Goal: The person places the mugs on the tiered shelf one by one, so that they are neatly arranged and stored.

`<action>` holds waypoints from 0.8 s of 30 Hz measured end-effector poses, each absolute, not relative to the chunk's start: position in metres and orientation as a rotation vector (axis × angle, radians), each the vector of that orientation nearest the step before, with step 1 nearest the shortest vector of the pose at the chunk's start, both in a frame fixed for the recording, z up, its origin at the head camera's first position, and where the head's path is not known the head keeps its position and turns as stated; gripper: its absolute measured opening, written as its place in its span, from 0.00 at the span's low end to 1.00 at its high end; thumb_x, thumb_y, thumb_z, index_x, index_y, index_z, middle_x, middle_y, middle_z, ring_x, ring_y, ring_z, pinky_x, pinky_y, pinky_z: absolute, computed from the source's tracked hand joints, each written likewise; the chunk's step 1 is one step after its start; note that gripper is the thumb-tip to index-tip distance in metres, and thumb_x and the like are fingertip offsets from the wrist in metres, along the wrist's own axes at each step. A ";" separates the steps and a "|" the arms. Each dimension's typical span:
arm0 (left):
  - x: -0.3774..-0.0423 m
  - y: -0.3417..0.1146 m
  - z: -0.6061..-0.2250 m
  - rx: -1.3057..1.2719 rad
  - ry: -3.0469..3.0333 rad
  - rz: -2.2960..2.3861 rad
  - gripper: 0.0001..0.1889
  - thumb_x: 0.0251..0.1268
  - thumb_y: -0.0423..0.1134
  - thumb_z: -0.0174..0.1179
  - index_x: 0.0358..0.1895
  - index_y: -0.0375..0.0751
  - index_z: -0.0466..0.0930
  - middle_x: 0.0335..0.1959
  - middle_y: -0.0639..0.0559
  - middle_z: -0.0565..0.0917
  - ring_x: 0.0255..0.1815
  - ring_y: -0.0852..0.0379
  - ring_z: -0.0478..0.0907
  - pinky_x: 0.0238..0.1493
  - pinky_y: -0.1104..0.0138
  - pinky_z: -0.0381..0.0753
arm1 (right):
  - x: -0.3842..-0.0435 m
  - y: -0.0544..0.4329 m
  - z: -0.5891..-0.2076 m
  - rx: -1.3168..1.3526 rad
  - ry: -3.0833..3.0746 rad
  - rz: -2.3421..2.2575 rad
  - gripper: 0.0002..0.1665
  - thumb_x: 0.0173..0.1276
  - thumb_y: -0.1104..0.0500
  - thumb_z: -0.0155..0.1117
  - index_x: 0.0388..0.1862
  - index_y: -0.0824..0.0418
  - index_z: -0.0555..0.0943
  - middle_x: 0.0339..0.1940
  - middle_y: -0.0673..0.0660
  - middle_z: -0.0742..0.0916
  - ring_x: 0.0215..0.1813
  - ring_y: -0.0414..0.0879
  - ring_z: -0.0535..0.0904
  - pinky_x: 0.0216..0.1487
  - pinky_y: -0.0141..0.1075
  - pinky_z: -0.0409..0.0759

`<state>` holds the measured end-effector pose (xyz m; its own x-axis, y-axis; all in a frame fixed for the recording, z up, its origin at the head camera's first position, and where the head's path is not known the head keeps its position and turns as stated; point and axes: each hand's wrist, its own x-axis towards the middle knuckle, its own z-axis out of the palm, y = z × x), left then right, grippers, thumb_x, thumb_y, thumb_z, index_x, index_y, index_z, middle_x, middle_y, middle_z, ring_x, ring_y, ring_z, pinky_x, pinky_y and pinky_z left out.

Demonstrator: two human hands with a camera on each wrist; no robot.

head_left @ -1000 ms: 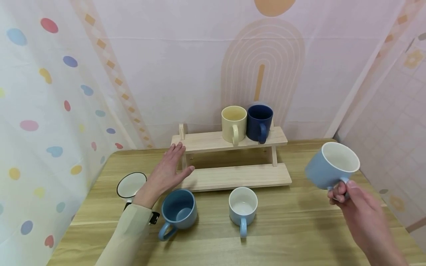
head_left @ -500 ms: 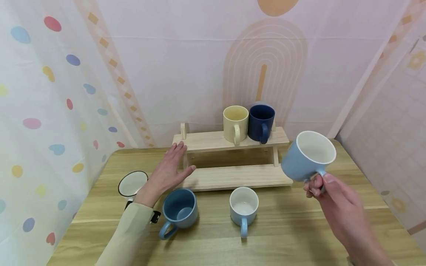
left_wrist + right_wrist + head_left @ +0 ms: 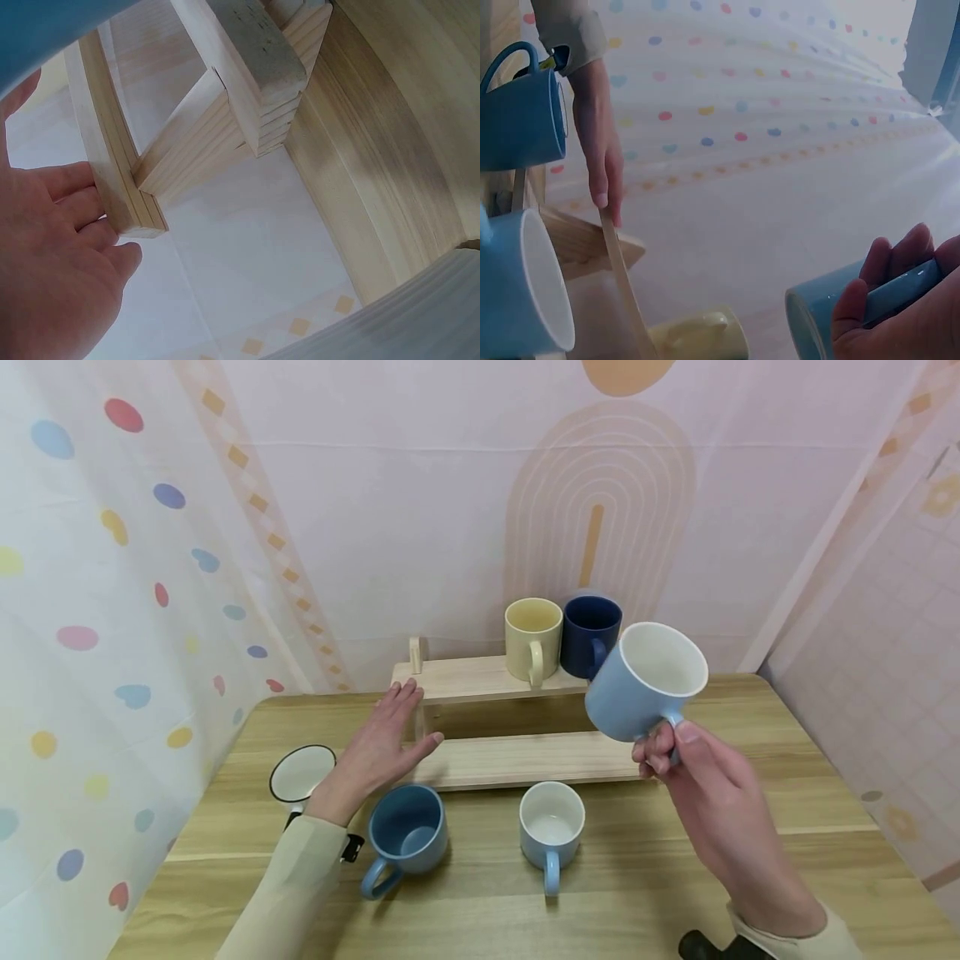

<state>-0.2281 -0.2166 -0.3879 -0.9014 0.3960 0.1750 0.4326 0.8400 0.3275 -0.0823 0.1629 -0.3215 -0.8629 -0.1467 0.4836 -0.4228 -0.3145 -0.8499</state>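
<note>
R hand point(image 3: 716, 802) pinching raised lt-blue mug point(image 3: 624, 693) by handle point(image 3: 673, 722), tilted, approx 4 o'clock of navy mug point(image 3: 588, 639); L hand point(image 3: 375, 756) spread, touching 9 o'clock end of 2-tier wooden stand point(image 3: 472, 677); prob best to brace stand, level mug, avoid clipping navy one.

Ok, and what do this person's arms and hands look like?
The left hand and right hand are bare, without gloves. The left sleeve and right sleeve are pale cream and reach the wrists. A black piece shows at the left cuff, another at the right.
</note>
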 end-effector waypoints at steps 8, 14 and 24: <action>-0.230 -0.215 -0.388 -0.658 -2.919 -0.566 0.45 0.74 0.61 0.56 0.82 0.33 0.55 0.84 0.39 0.53 0.85 0.40 0.42 0.82 0.45 0.47 | -0.097 0.138 -0.310 0.639 -1.746 2.288 0.20 0.88 0.59 0.40 0.37 0.67 0.74 0.32 0.54 0.76 0.45 0.53 0.78 0.48 0.38 0.77; -0.229 -0.214 -0.388 -0.667 -2.917 -0.560 0.46 0.74 0.62 0.56 0.82 0.33 0.55 0.84 0.39 0.53 0.85 0.39 0.44 0.81 0.45 0.48 | -0.109 0.120 -0.306 0.549 -1.837 2.301 0.20 0.88 0.55 0.44 0.39 0.67 0.74 0.33 0.54 0.77 0.48 0.52 0.79 0.50 0.35 0.79; -0.230 -0.215 -0.389 -0.650 -2.911 -0.566 0.45 0.74 0.62 0.56 0.81 0.33 0.56 0.84 0.39 0.54 0.85 0.39 0.44 0.81 0.45 0.49 | -0.129 0.090 -0.302 0.510 -1.907 2.357 0.18 0.88 0.56 0.43 0.43 0.68 0.74 0.38 0.57 0.78 0.51 0.52 0.79 0.54 0.37 0.78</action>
<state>-0.2296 -0.2147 -0.3891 -0.9030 0.3899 0.1804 0.4291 0.8392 0.3341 -0.1286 0.0899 -0.3018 -0.9428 -0.1540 0.2956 -0.2569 -0.2292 -0.9389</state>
